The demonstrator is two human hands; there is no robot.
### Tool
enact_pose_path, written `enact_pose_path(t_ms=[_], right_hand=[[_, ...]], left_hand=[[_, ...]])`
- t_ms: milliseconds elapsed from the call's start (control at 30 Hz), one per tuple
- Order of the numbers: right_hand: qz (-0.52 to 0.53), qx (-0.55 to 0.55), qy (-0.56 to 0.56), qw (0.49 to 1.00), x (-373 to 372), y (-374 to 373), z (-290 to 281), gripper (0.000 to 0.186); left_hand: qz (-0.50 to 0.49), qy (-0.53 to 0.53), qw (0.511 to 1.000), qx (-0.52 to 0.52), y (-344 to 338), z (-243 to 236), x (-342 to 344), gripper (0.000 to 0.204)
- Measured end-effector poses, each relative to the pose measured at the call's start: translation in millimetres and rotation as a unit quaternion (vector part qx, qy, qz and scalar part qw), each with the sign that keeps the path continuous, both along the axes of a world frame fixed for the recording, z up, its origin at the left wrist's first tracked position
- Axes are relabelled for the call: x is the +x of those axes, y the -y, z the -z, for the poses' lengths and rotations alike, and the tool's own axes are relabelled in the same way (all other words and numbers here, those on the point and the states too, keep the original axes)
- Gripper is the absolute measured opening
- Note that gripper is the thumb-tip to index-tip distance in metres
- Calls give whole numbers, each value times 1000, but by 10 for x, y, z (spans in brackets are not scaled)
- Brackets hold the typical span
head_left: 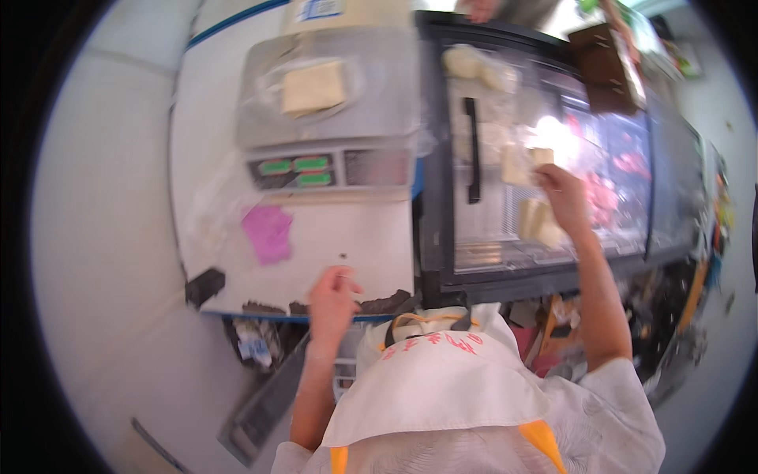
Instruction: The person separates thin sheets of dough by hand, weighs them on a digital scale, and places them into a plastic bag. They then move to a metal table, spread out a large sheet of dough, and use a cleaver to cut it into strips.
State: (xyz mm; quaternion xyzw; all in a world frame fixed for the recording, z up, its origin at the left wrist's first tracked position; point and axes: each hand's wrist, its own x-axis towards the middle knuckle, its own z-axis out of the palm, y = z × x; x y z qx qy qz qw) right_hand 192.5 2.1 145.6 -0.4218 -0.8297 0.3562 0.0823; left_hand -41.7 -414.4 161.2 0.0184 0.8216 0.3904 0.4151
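Note:
At the display case, my right hand point(565, 191) has its fingers closed on a small pale block point(543, 156), beside another pale slab point(515, 164); more yellowish blocks point(538, 221) lie below it. My left hand point(332, 294) is over the white counter, fingers loosely curled and apart, holding nothing I can see. Above it a pink, crumpled glove or cloth point(267, 233) lies flat. A metal digital scale point(379, 95) carries a pale slab point(313, 87) on clear plastic.
A black-framed glass display case point(671, 174) with reddish contents fills the right. A brown box point(600, 67) stands at its back, with another person's hands point(480, 9) at the far edge. The white counter point(201, 134) holds crumpled plastic point(217, 217). Clutter sits below.

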Motion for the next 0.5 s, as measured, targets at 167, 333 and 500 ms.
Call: enact_pose_path(t_ms=[167,333,500], right_hand=[[-128,155,52,978,303,-849,782,16],[-201,159,100,962,151,-990,1095,31],[-251,256,133,924,439,-1372,1429,35]], left_hand=[[59,37,998,-10,159,412,825,20],[55,37,997,35,260,571,1309,19],[30,32,999,22,173,551,1417,15]])
